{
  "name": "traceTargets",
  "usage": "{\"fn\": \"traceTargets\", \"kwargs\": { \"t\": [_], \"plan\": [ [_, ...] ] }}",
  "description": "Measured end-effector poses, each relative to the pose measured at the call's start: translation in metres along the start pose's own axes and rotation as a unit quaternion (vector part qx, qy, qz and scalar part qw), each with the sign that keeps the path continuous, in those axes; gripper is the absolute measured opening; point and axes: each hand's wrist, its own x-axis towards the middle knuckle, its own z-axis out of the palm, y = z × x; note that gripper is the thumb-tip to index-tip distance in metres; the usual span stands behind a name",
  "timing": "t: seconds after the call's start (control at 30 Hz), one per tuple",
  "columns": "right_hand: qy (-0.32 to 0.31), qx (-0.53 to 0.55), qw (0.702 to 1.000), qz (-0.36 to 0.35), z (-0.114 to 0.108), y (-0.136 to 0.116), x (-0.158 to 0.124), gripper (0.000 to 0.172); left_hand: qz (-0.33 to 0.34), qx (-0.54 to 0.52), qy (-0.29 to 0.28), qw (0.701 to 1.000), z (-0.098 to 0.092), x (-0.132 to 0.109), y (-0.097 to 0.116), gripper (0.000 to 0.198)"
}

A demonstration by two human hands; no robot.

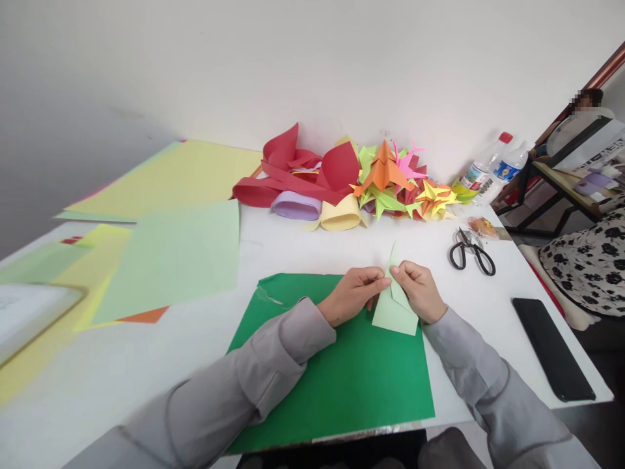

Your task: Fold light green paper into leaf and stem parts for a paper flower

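My left hand (352, 294) and my right hand (418, 290) meet over a pale green folded paper (394, 311) that comes to a point at the top. Both hands pinch it with closed fingers near its middle. The folded piece rests partly on a dark green sheet (342, 378) lying on the white table (293, 247) in front of me. Grey sleeves cover both my forearms.
A heap of folded paper shapes (385, 179) and red paper curls (303, 172) lies by the wall. Light green (170, 260) and yellow sheets (166, 179) lie at left. Black scissors (471, 251), a black phone (551, 348) and two bottles (493, 168) are at right. Another person sits at far right.
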Motion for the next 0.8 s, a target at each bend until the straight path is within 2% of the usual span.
{"fn": "traceTargets", "kwargs": {
  "t": [0.23, 0.47, 0.63, 0.8],
  "plan": [
    [0.019, -0.022, 1.0, -0.002, -0.0022, 0.0008, 0.0018, 0.046, -0.013, 0.022, -0.018, 1.0, 0.0007, 0.0004, 0.0024, 0.04],
    [0.034, -0.041, 0.998, -0.015, -0.0002, 0.0019, 0.0013, 0.044, 0.0, 0.062, -0.003, 0.998, 0.0012, -0.0008, 0.0047, 0.042],
    [0.083, -0.046, 0.995, -0.022, -0.0021, 0.0029, 0.0028, 0.043, 0.011, 0.064, -0.007, 0.998, 0.0037, -0.0021, 0.005, 0.042],
    [0.094, -0.051, 0.994, -0.029, -0.0037, 0.0055, 0.0033, 0.042, 0.023, 0.094, -0.006, 0.995, 0.004, -0.0014, 0.004, 0.04]
  ]
}}
